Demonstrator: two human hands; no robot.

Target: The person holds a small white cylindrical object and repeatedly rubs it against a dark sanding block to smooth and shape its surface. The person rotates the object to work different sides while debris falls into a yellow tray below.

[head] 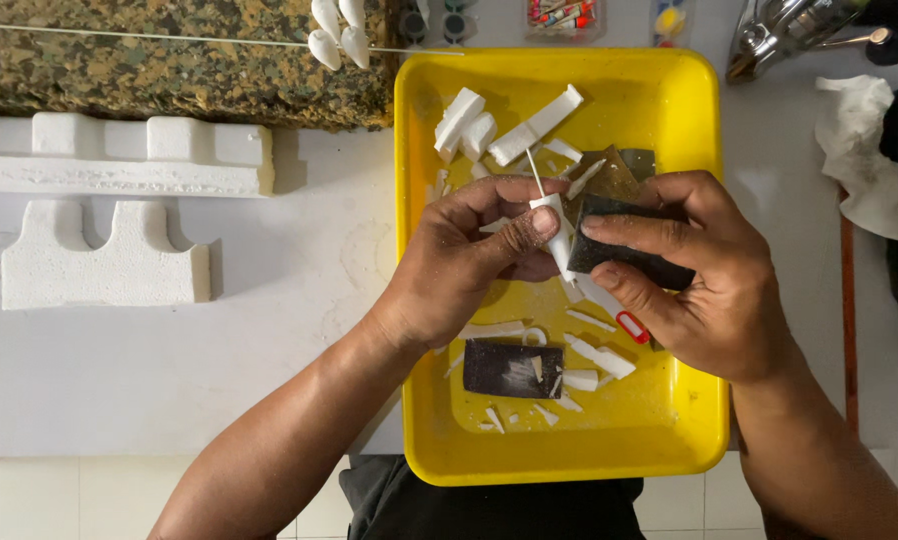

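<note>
Pinching small white foam piece with thin stick (559, 225), left hand (469, 265); right hand (704, 275) gripping dark sanding block (624, 250) against it, over yellow plastic tray (689, 110), frame centre.

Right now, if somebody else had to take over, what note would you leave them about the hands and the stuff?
Left hand: grip shut on a small white foam piece with a thin stick poking up, held over the yellow tray.
Right hand: grip shut on a dark sanding block, pressed against the piece.
In the tray: white foam offcuts and a dark sandpaper sheet.
Left of tray: big foam blocks.
Done: many cut bits lie there. Left: cannot tell how much smoothing remains.
</note>
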